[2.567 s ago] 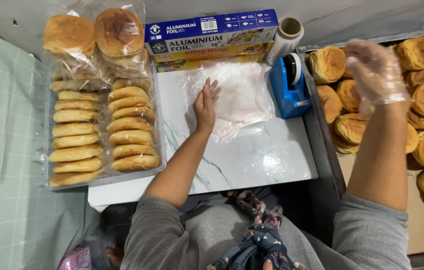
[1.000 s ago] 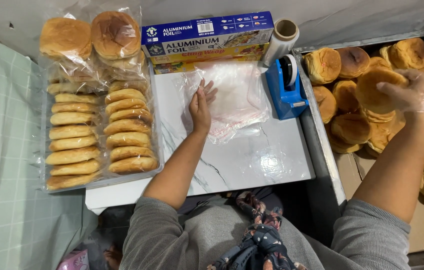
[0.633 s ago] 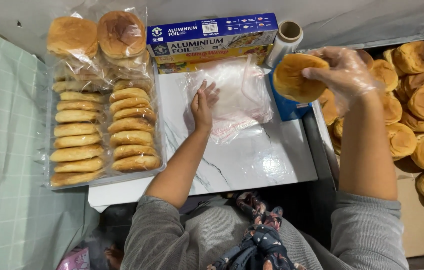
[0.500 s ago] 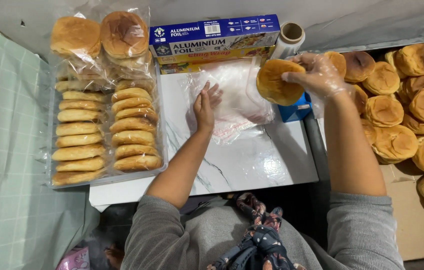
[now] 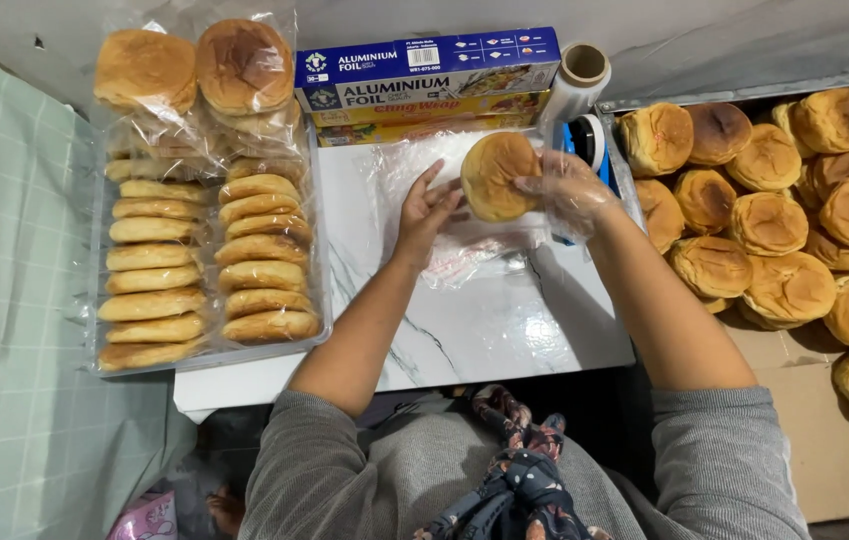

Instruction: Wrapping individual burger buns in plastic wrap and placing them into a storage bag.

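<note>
Currently, the right hand (image 5: 569, 190), covered by a thin clear plastic glove, grips a round golden bun (image 5: 499, 175) from its right side, fingers curled around the edge. The bun is held just above a sheet of clear plastic wrap (image 5: 464, 250) lying on the white marble-patterned table (image 5: 484, 330). The left hand (image 5: 424, 210) is bare and open, palm down, fingers spread on the wrap just left of the bun; whether its fingertips touch the bun cannot be told. At the far edge of the table, two long boxes are stacked: a blue foil box (image 5: 424, 70) on top and a yellow wrap box (image 5: 424, 120) beneath it. A roll of clear film (image 5: 576, 80) stands at the right end of the boxes, and a blue tape dispenser (image 5: 589, 150) sits behind the right hand, partly hidden by it. To the left, a clear tray (image 5: 204, 260) holds two rows of wrapped buns standing on edge, with two larger bagged buns (image 5: 194, 70) lying at its far end. To the right, below table level, a cardboard box (image 5: 794, 380) holds many loose unwrapped buns (image 5: 784, 220) laid close together. The person wears grey sleeves (image 5: 714, 460), and a dark patterned cloth (image 5: 519, 480) lies in the lap.
</note>
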